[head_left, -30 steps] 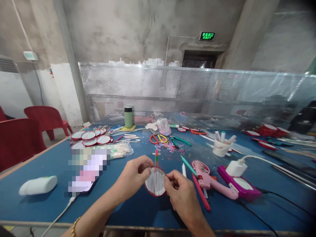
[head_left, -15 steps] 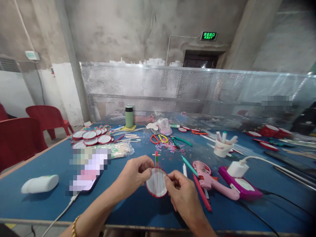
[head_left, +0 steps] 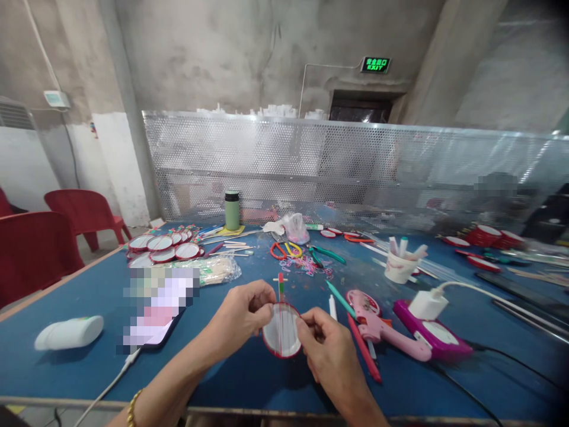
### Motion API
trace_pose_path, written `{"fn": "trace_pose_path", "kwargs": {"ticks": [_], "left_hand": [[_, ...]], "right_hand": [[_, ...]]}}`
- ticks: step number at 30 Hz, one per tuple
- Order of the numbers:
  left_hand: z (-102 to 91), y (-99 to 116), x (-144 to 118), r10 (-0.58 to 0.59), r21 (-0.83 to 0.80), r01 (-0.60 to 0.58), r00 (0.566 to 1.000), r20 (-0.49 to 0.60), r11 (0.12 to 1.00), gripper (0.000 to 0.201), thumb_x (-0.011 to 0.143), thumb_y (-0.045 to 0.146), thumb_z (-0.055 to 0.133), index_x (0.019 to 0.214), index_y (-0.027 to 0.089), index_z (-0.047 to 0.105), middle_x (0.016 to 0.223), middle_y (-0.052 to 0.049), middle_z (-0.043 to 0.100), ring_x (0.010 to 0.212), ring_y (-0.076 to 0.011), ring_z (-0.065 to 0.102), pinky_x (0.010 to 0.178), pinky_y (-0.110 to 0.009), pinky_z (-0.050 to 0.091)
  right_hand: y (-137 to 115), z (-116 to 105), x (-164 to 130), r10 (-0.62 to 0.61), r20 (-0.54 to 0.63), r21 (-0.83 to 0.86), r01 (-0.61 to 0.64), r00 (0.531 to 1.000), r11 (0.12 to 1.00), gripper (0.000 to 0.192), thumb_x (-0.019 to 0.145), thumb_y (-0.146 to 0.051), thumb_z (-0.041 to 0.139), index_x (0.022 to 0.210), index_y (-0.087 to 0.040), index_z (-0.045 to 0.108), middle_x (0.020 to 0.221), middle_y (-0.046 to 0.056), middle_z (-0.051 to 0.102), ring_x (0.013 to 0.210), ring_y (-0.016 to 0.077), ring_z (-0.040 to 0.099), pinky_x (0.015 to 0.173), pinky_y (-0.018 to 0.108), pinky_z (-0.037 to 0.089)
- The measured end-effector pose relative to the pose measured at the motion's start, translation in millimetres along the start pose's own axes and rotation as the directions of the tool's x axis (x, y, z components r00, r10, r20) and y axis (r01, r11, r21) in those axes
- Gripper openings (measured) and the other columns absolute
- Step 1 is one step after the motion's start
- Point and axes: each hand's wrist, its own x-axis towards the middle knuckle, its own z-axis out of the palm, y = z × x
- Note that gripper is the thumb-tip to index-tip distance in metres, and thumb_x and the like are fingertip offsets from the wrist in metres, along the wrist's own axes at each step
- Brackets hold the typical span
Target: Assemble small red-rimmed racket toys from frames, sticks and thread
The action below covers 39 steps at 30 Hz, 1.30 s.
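Little is being changed since a second ago: the red-rimmed disc [head_left: 281,331] is being kept in the same spot above the blue table [head_left: 66,379], and both hands are being held in place on it. The disc is being held upright between the hands, just above the table's near part, with a thin red-and-green stick [head_left: 281,287] rising from its top edge. Its left rim is being pinched by the closed fingers of the left hand [head_left: 242,314], while the right rim is being gripped by the curled fingers of the right hand [head_left: 326,347].

Just to the right, a pink glue gun [head_left: 377,323] and a red pencil [head_left: 362,347] are being left lying close to the right hand, so room on that side is being narrowed. A white charger [head_left: 427,303] is being rested on a purple device [head_left: 433,338] beyond them. To the left, a white bottle [head_left: 69,332] is lying well apart, with open blue surface between it and the near table edge.
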Motion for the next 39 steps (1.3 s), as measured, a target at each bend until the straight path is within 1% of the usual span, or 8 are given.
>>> {"fn": "trace_pose_path", "kwargs": {"ticks": [12,20,23,26,29,32,35,39], "left_hand": [[-1.8,-1,0,0.016,0.009,-0.016,1.0,0.001,1.0,0.006,0.078,0.018,0.05,0.078,0.017,0.057,0.054,0.008,0.045,0.048,-0.0077,0.043,0.047,-0.019,0.033],[-0.7,-2,-1,0.015,-0.009,-0.016,1.0,-0.011,1.0,0.006,0.081,0.021,0.053,0.077,0.017,0.056,0.054,0.008,0.045,0.049,-0.0074,0.042,0.047,-0.018,0.032],[-0.2,-4,0,0.001,-0.018,-0.002,1.0,-0.019,1.0,0.01,0.082,0.024,0.054,0.085,0.016,0.06,0.057,0.007,0.047,0.049,-0.0079,0.043,0.048,-0.019,0.034],[-0.3,-6,0,-0.024,-0.008,0.023,0.999,-0.034,1.0,0.018,0.083,0.027,0.054,0.092,0.014,0.063,0.06,0.005,0.052,0.05,-0.0089,0.047,0.049,-0.02,0.037],[-0.6,-8,-3,-0.067,0.054,0.067,0.998,-0.016,0.996,0.023,0.085,0.031,0.053,0.086,0.013,0.067,0.059,0.002,0.055,0.048,-0.0092,0.049,0.047,-0.019,0.037],[-0.3,-10,-8,-0.122,0.103,0.121,0.993,0.005,0.987,0.031,0.088,0.037,0.049,0.083,0.013,0.068,0.052,0.002,0.053,0.042,-0.01,0.048,0.043,-0.019,0.036],[0.5,-15,-14,-0.177,0.085,0.176,0.984,0.005,0.981,0.034,0.089,0.042,0.048,0.084,0.014,0.067,0.046,0.003,0.053,0.037,-0.0115,0.048,0.039,-0.019,0.037],[2.0,-21,-20,-0.22,0.016,0.22,0.975,-0.012,0.975,0.031,0.089,0.041,0.05,0.08,0.015,0.063,0.045,0.001,0.057,0.035,-0.0111,0.051,0.037,-0.018,0.041]], "right_hand": [[0,1,1,0.01,0.02,-0.011,-0.01,1.0,1.0,0.042,0.086,-0.057,0.056,0.069,-0.019,0.061,0.044,-0.005,0.046,0.034,0.0087,0.04,0.033,0.019,0.027],[3,1,0,0.022,0.049,-0.001,-0.022,0.999,1.0,0.036,0.09,-0.051,0.054,0.071,-0.02,0.058,0.046,-0.006,0.045,0.032,0.0073,0.034,0.032,0.02,0.022],[0,1,1,0.019,0.032,-0.023,-0.018,0.999,1.0,0.032,0.089,-0.047,0.054,0.072,-0.02,0.059,0.05,-0.004,0.048,0.035,0.0081,0.037,0.034,0.02,0.024],[-5,0,0,0.005,0.0,-0.071,-0.005,1.0,0.997,0.028,0.087,-0.041,0.056,0.071,-0.019,0.059,0.053,-0.002,0.053,0.043,0.0104,0.044,0.04,0.02,0.03],[-10,0,0,-0.026,-0.029,-0.119,0.023,0.999,0.993,0.027,0.086,-0.039,0.057,0.069,-0.019,0.06,0.054,-0.001,0.056,0.049,0.0122,0.049,0.045,0.021,0.034],[-11,0,0,-0.066,-0.04,-0.15,0.059,0.997,0.987,0.026,0.087,-0.038,0.056,0.069,-0.019,0.061,0.055,-0.001,0.057,0.05,0.0127,0.05,0.047,0.022,0.035],[-12,1,0,-0.07,0.003,-0.155,0.07,0.998,0.985,0.027,0.088,-0.039,0.056,0.071,-0.019,0.063,0.057,0.0,0.058,0.051,0.0129,0.051,0.047,0.021,0.035],[-15,2,0,0.007,0.133,-0.096,0.006,0.991,0.995,0.034,0.092,-0.047,0.051,0.08,-0.018,0.065,0.058,-0.001,0.057,0.043,0.0101,0.046,0.039,0.02,0.031]]}}
